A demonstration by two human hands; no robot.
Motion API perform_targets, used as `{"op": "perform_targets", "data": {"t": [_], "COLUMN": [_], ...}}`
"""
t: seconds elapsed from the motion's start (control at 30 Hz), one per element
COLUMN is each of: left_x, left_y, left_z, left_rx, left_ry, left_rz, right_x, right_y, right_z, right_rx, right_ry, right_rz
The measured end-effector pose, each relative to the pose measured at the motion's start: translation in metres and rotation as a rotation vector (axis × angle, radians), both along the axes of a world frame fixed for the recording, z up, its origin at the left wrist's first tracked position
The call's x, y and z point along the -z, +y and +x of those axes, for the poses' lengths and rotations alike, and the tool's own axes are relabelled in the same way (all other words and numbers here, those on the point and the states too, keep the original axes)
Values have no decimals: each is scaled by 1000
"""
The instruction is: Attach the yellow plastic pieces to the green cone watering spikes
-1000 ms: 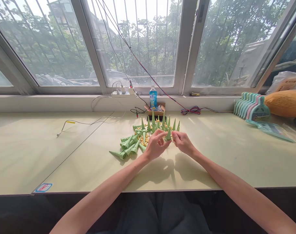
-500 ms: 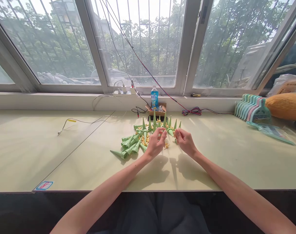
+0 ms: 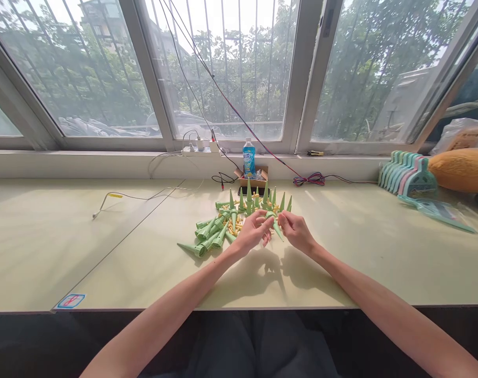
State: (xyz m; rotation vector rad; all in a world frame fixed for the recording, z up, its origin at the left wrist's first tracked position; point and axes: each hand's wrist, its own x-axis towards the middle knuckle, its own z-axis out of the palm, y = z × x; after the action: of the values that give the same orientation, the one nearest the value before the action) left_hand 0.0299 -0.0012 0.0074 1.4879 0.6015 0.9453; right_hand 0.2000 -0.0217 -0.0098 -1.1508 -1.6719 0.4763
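A green cone-shaped spike [image 3: 277, 230] is in my left hand [image 3: 254, 231], its tip slanting down to the right. My right hand [image 3: 296, 229] is beside it with thumb and fingers pinched together; a small yellowish bit shows at the fingertips, too small to make out. Behind and left of my hands lies a pile of green spikes [image 3: 209, 231], mixed with small yellow pieces [image 3: 234, 224]. Several other green spikes [image 3: 249, 197] stand upright at the back of the pile.
A blue bottle [image 3: 248, 158] stands in a small cardboard box [image 3: 259, 181] by the window sill. Coiled cables [image 3: 311, 179] lie behind my right hand. Pastel plastic pieces [image 3: 410, 176] and an orange object [image 3: 461, 170] are at the far right.
The green spike between my hands has tilted, its tip now lower and toward the right. My left hand has turned slightly and moved a little lower.
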Motion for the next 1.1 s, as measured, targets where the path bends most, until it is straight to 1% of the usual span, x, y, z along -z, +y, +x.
{"op": "perform_targets", "data": {"t": [0.1,0.2,0.33,0.7,0.9,1.1], "left_x": [2,1,0,3,5,3], "left_y": [0,-3,-6,-4,-4,-3], "left_z": [0,0,-1,-2,-3,0], "left_rx": [-34,-72,-106,-127,-168,-223], "left_ry": [12,65,119,172,225,200], "left_rz": [80,171,241,341,398,380], "right_x": [-1,-2,-2,0,-2,-2], "right_y": [0,-1,-1,1,1,2], "right_z": [-1,-3,-5,-6,-7,-8], "right_rx": [-16,-45,-73,-85,-83,-52], "right_ry": [27,97,192,235,235,226], "right_rz": [-30,-71,-128,-164,-162,-152]}}
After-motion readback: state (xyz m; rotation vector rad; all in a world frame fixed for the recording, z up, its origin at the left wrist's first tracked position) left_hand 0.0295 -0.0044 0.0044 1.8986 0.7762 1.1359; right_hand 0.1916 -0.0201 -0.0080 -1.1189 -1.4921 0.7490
